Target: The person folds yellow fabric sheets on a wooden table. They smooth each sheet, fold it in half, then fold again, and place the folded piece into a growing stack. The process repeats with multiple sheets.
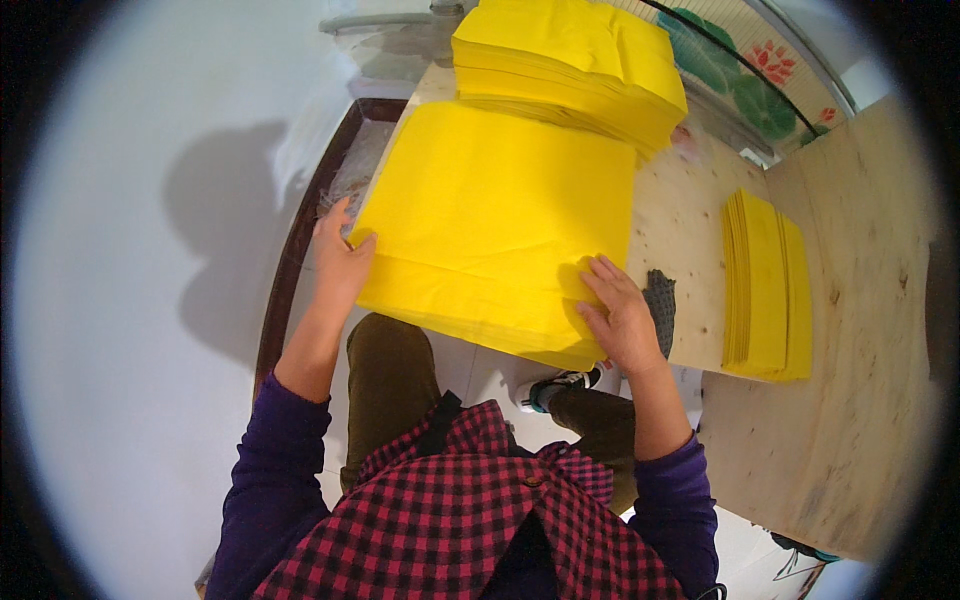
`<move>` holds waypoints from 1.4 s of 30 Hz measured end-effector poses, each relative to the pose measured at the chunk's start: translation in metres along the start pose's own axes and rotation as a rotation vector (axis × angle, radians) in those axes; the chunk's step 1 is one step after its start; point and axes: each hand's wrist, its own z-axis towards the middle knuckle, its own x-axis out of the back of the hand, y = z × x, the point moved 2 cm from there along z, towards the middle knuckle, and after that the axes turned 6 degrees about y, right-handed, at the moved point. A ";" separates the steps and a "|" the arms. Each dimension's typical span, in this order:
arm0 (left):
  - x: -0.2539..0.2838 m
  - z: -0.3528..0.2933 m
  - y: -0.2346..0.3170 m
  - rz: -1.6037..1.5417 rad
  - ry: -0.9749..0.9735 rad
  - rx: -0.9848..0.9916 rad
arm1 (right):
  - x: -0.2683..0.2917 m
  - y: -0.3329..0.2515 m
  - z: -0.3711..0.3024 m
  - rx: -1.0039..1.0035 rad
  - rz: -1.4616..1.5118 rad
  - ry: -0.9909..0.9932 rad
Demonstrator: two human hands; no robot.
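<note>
A broad stack of yellow felt-like sheets (490, 220) lies on the wooden table in front of me, its near edge hanging slightly over the table's front. My left hand (343, 255) is at the stack's left edge, thumb and fingers apart, with the thumb touching the side. On the near right corner rests my right hand (622, 312), its fingers spread over the top sheet. Neither hand grips anything. Directly behind stands a taller pile of folded yellow sheets (570, 70), which meets the far edge of the near stack.
A smaller yellow bundle (765, 285) stands at the right beside an upright wooden panel (850, 330). A dark grey cloth (659, 310) lies on the table (690, 230) near my right hand. A dark-framed tray or ledge (300, 225) runs along the left by the white wall (130, 300).
</note>
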 end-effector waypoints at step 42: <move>-0.064 0.031 0.067 0.190 -0.207 -0.794 | -0.014 0.042 0.075 -0.240 0.147 0.185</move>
